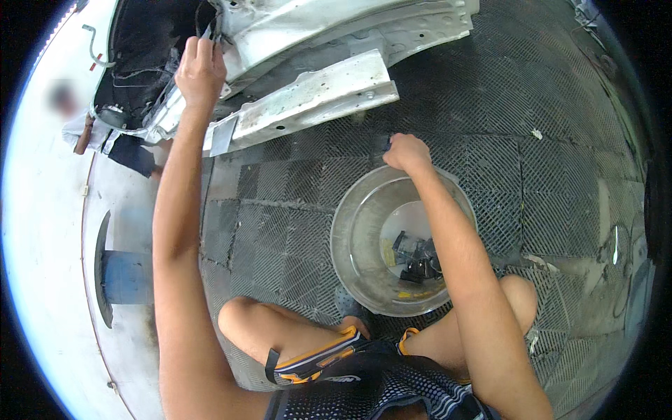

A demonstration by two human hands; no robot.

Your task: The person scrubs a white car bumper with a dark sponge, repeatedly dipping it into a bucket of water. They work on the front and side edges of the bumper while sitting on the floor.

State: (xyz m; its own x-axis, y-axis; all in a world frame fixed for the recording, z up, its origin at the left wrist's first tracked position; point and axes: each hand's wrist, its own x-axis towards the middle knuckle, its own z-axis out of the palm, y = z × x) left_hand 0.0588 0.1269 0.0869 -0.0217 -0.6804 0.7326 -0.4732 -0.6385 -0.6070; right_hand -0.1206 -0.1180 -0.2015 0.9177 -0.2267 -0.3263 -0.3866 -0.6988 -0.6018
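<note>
Two bare hands work over a floor of dark ribbed tiles (280,245), the wearer squatting with knees apart. The left hand (201,73) reaches far and to the left, to the edge of a white metal body shell (280,35). Its fingers are curled close together, and dark wires (210,15) lie just beyond the fingertips; whether it grips one of them, or only touches the shell, cannot be told. The right hand (407,152) is at the far rim of a round grey tub (346,224), its fingers bent closed about a small dark object (386,143). That object shows at the left side of the grip, by the fingertips, mostly covered by the hand. Inside the tub, nearer the wearer than the right hand and well apart from its grip, several black parts (418,269) lie in a loose heap on the bottom, partly behind the right forearm. At the far left stands another person in dark shorts (131,154); nearer, on that side, is a blue cylinder (128,276).
</note>
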